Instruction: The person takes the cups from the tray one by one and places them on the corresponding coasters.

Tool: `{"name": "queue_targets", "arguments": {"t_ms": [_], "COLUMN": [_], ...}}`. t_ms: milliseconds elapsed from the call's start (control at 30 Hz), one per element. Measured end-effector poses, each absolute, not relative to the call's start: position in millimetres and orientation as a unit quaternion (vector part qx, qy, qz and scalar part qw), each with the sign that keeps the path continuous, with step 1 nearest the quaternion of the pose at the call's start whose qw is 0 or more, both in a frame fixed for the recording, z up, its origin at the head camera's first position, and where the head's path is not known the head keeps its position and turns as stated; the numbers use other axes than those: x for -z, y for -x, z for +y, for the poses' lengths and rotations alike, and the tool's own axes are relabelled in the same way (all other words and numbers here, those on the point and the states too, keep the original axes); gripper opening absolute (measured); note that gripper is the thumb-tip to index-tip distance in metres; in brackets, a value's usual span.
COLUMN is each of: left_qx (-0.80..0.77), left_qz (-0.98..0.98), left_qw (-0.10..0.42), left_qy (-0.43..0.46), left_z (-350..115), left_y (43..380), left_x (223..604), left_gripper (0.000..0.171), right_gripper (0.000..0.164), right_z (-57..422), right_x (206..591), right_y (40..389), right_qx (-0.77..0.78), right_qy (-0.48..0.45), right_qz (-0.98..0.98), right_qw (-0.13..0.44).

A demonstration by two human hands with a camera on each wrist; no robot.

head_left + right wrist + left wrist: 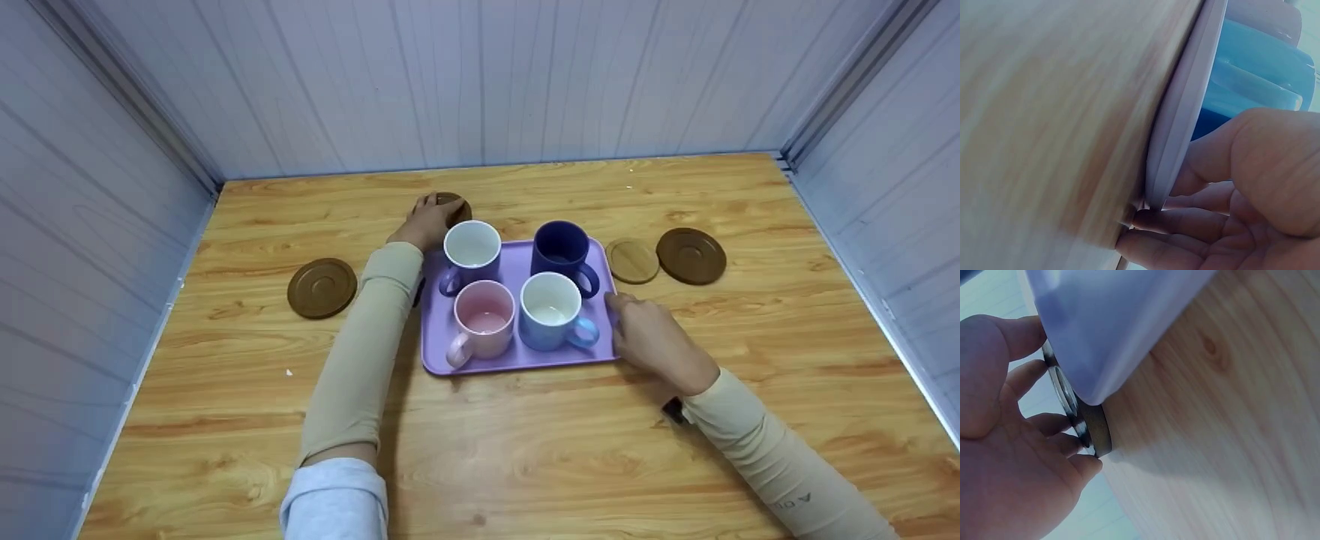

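My left hand (pixel 426 223) grips a dark brown round coaster (pixel 463 215) behind the tray's back left corner, thumb and fingers at its edge. In the left wrist view, the tray corner hides part of that coaster (pixel 1096 427). My right hand (pixel 652 337) holds the right rim of a lilac tray (pixel 517 259), thumb on the upper side and fingers at the outer side. Standing upright on the tray are a grey-blue mug with a white inside (pixel 472 246), a navy mug (pixel 551 259), a pink mug (pixel 491 341) and a light blue mug (pixel 541 335).
Another dark brown coaster (pixel 322 288) lies left of the tray. Right of it, a light wooden coaster (pixel 632 261) lies beside a dark brown one (pixel 691 256). Pale panel walls (pixel 480 90) border the wooden table (pixel 495 450) at the back and sides.
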State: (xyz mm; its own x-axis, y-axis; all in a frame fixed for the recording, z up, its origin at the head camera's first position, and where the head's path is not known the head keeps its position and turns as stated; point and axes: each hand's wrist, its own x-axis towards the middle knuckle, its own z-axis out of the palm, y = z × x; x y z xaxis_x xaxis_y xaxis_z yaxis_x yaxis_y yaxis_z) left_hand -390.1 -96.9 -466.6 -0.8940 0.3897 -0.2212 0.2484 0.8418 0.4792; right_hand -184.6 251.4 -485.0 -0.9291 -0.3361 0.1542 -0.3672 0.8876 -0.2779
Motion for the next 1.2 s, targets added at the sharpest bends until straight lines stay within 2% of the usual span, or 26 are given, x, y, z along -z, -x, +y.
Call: {"name": "queue_targets", "arguments": {"t_ms": [567,800,900,1200], "left_qx": [-0.224,-0.23,-0.242,-0.28], "left_qz": [0.942,0.943,0.944,0.949], "left_qw": [0.168,0.167,0.152,0.055], "left_qy": [-0.184,-0.173,-0.167,-0.134], "left_z": [-93,-95,-98,-103], "left_y": [391,391,389,373], "left_x": [467,465,460,430], "left_gripper": [0.069,0.075,0.075,0.057], "right_gripper": [0.025,0.032,0.035,0.035], "right_z": [250,250,250,251], "right_x": [484,484,484,481], "right_y": [185,184,184,184], "right_qx": [-0.16,-0.168,-0.17,-0.166], "right_qy": [-0.172,-0.167,-0.167,-0.169], "right_qz": [-0.971,-0.971,-0.971,-0.971], "right_qw": [0.04,0.028,0.025,0.029]}}
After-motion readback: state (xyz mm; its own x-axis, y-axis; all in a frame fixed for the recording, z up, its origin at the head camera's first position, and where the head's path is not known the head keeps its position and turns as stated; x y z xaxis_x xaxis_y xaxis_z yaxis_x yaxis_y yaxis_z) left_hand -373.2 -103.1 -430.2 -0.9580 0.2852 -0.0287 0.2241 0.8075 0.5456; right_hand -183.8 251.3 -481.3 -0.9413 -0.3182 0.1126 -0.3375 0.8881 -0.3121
